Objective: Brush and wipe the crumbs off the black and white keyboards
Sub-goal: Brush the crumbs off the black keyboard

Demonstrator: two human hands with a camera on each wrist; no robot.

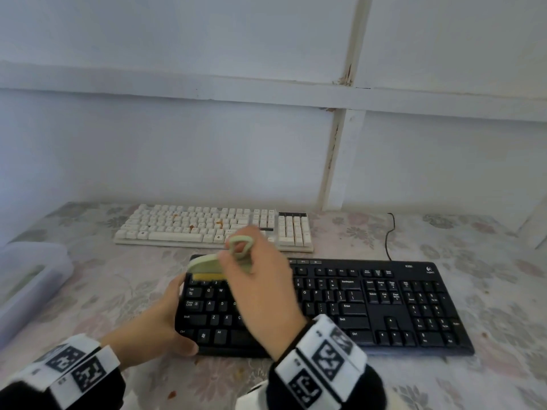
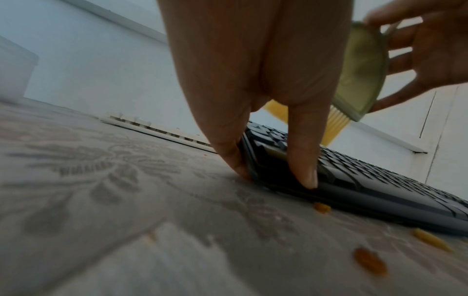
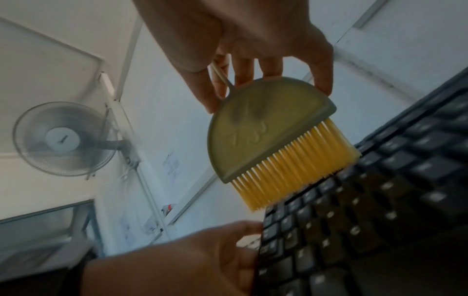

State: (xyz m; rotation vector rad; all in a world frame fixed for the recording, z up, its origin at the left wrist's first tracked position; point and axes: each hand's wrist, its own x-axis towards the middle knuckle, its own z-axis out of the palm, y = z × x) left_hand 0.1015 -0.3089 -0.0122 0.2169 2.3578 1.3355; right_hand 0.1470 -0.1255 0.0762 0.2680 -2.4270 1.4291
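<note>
right hand [image 1: 260, 279] gripping brush [image 1: 207, 266] over black keyboard [image 1: 384, 306] far-left keys

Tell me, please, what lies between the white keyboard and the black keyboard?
Only a bare strip of floral tablecloth, plainest in the head view; the right hand with its brush overlaps it.

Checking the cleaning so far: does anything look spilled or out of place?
Yes. Orange crumbs dot the white keyboard, and more lie on the cloth beside the black keyboard. Nothing looks damaged.
</note>
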